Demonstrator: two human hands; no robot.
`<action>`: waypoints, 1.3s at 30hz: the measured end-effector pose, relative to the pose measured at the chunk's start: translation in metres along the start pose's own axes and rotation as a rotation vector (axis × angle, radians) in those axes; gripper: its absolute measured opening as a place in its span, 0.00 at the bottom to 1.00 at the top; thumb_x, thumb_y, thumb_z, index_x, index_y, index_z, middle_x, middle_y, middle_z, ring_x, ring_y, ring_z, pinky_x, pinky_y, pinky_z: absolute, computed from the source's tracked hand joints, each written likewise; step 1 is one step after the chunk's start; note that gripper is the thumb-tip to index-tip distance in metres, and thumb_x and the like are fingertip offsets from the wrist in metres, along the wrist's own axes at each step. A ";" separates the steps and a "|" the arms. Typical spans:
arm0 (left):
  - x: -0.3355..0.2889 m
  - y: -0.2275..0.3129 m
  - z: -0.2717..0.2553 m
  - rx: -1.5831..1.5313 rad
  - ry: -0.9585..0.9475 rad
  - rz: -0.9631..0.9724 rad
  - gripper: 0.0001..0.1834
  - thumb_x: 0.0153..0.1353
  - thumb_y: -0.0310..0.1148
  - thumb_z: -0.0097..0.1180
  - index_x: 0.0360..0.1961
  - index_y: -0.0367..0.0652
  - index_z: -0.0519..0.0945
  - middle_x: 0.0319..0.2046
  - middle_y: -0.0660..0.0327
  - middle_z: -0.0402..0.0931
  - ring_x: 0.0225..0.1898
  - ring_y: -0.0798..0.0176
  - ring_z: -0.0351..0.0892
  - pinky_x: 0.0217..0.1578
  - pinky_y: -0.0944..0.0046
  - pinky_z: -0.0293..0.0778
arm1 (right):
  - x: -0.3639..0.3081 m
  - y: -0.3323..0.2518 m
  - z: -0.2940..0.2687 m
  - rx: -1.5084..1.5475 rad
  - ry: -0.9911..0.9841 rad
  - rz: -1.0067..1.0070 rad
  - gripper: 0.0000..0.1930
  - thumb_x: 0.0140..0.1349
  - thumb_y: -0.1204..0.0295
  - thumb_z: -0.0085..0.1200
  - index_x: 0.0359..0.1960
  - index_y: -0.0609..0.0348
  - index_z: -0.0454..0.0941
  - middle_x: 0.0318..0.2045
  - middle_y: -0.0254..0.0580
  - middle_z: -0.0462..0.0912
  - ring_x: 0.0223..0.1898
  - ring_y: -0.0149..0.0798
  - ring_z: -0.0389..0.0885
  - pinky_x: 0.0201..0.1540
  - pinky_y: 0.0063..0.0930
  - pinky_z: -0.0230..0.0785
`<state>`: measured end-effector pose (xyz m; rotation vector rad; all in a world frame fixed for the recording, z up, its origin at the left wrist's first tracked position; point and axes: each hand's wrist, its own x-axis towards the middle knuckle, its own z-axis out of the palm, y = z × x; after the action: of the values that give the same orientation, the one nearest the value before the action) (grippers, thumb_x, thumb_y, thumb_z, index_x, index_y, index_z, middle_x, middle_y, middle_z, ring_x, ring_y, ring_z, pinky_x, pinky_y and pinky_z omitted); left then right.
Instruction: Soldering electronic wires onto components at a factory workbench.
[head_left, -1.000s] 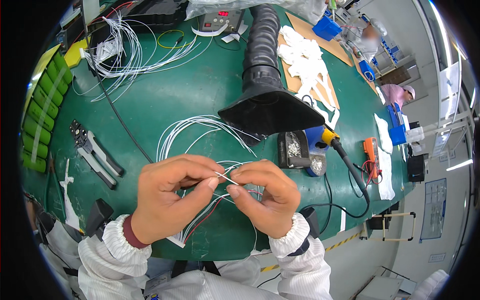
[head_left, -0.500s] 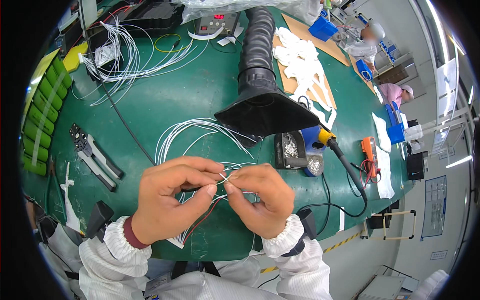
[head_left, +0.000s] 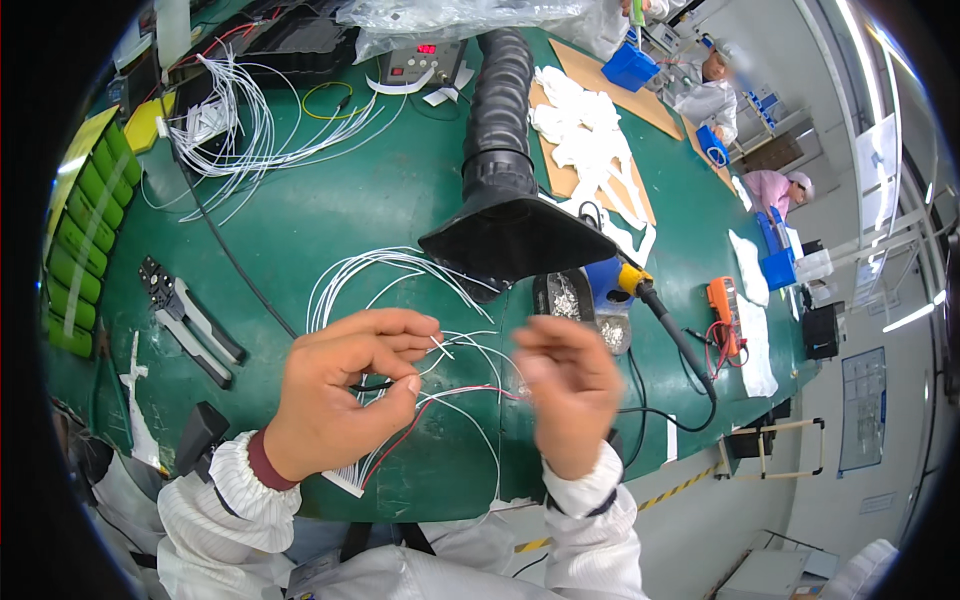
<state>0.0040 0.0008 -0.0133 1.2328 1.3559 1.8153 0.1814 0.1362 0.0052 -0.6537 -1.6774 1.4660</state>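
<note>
While left hand (head_left: 345,395) pinches white wires (head_left: 443,349), right hand (head_left: 568,390) sits at its 3 o'clock. Right grip parted, blurred.

Wire stripper (head_left: 170,296) left of wires (head_left: 380,258), multimeter (head_left: 721,303) right

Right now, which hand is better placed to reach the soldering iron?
Probably the right hand: it is nearer the soldering iron and, though blurred, looks empty. The left hand is farther away, with white wires at its fingertips.
</note>
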 end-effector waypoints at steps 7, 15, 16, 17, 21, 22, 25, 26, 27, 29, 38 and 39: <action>0.004 0.003 0.007 -0.023 -0.030 0.020 0.04 0.53 0.14 0.59 0.29 0.33 0.82 0.56 0.42 0.78 0.54 0.51 0.84 0.59 0.53 0.79 | -0.011 0.013 -0.114 0.462 0.530 0.182 0.30 0.72 0.70 0.56 0.72 0.63 0.60 0.47 0.41 0.81 0.35 0.28 0.75 0.40 0.26 0.71; 0.000 -0.001 0.001 0.033 -0.003 0.046 0.04 0.52 0.15 0.61 0.28 0.33 0.83 0.54 0.43 0.79 0.54 0.49 0.84 0.59 0.53 0.79 | 0.042 0.008 -0.140 -0.182 0.440 0.121 0.26 0.72 0.64 0.57 0.65 0.68 0.72 0.49 0.51 0.83 0.34 0.31 0.82 0.35 0.25 0.74; -0.002 -0.003 0.001 0.043 0.007 0.057 0.04 0.52 0.15 0.61 0.29 0.33 0.83 0.55 0.44 0.79 0.54 0.50 0.85 0.58 0.53 0.80 | 0.047 0.008 -0.142 -0.256 0.480 0.078 0.23 0.72 0.65 0.56 0.62 0.69 0.75 0.44 0.52 0.84 0.32 0.32 0.83 0.33 0.24 0.74; -0.001 -0.004 0.002 0.051 0.023 0.054 0.04 0.52 0.15 0.61 0.29 0.33 0.83 0.55 0.44 0.79 0.54 0.50 0.85 0.58 0.53 0.80 | 0.043 0.008 -0.141 -0.344 0.552 -0.049 0.20 0.73 0.66 0.54 0.58 0.71 0.77 0.39 0.51 0.86 0.29 0.32 0.83 0.31 0.23 0.73; 0.005 0.000 0.007 0.079 -0.004 0.093 0.04 0.52 0.16 0.63 0.29 0.33 0.83 0.55 0.46 0.80 0.52 0.50 0.86 0.55 0.54 0.82 | 0.003 -0.010 -0.129 -0.583 0.643 -0.294 0.15 0.73 0.69 0.53 0.51 0.71 0.78 0.34 0.47 0.82 0.28 0.32 0.81 0.32 0.24 0.74; 0.005 0.000 0.008 0.074 -0.025 0.092 0.04 0.52 0.16 0.64 0.30 0.33 0.83 0.55 0.46 0.80 0.52 0.51 0.86 0.55 0.54 0.82 | -0.008 -0.014 -0.118 -0.569 0.652 -0.379 0.16 0.72 0.65 0.54 0.49 0.69 0.77 0.32 0.45 0.80 0.27 0.33 0.81 0.31 0.23 0.73; 0.002 -0.002 0.004 0.065 -0.015 0.095 0.04 0.53 0.17 0.65 0.30 0.34 0.83 0.54 0.46 0.80 0.53 0.50 0.86 0.56 0.54 0.82 | -0.028 -0.015 -0.069 -0.433 0.586 -0.469 0.19 0.70 0.60 0.56 0.47 0.68 0.76 0.31 0.44 0.77 0.25 0.36 0.80 0.29 0.25 0.73; 0.002 -0.002 0.003 0.069 -0.008 0.107 0.04 0.53 0.17 0.64 0.31 0.34 0.84 0.54 0.46 0.80 0.53 0.50 0.86 0.56 0.53 0.82 | -0.033 -0.012 -0.055 -0.319 0.519 -0.490 0.21 0.70 0.57 0.56 0.46 0.68 0.75 0.31 0.45 0.76 0.24 0.38 0.80 0.28 0.27 0.74; 0.002 -0.003 0.003 0.065 -0.015 0.101 0.04 0.53 0.17 0.64 0.31 0.34 0.84 0.54 0.46 0.80 0.53 0.50 0.86 0.56 0.53 0.82 | -0.039 -0.006 -0.047 -0.274 0.451 -0.478 0.23 0.70 0.55 0.56 0.46 0.68 0.75 0.31 0.47 0.76 0.22 0.40 0.80 0.26 0.29 0.74; 0.004 -0.004 0.002 0.077 -0.002 0.114 0.04 0.54 0.16 0.64 0.31 0.34 0.84 0.54 0.45 0.79 0.53 0.49 0.85 0.56 0.53 0.82 | -0.044 0.003 -0.037 -0.268 0.302 -0.510 0.24 0.70 0.52 0.55 0.46 0.67 0.77 0.32 0.50 0.77 0.19 0.44 0.79 0.22 0.34 0.76; 0.005 -0.008 0.005 0.072 0.053 0.160 0.03 0.53 0.18 0.65 0.30 0.33 0.83 0.51 0.47 0.82 0.50 0.51 0.87 0.51 0.57 0.84 | -0.046 0.019 -0.013 -0.179 0.300 -0.606 0.19 0.68 0.53 0.55 0.36 0.60 0.78 0.25 0.42 0.75 0.17 0.36 0.70 0.22 0.31 0.66; 0.005 -0.008 0.005 0.070 0.056 0.154 0.03 0.53 0.18 0.65 0.30 0.33 0.83 0.51 0.47 0.82 0.50 0.51 0.87 0.51 0.57 0.84 | -0.046 0.019 -0.012 -0.182 0.296 -0.600 0.19 0.68 0.53 0.55 0.36 0.60 0.78 0.25 0.42 0.75 0.17 0.36 0.70 0.22 0.31 0.66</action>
<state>0.0056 0.0096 -0.0191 1.3655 1.3992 1.9352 0.2145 0.1099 -0.0234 -0.3857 -1.5940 0.7614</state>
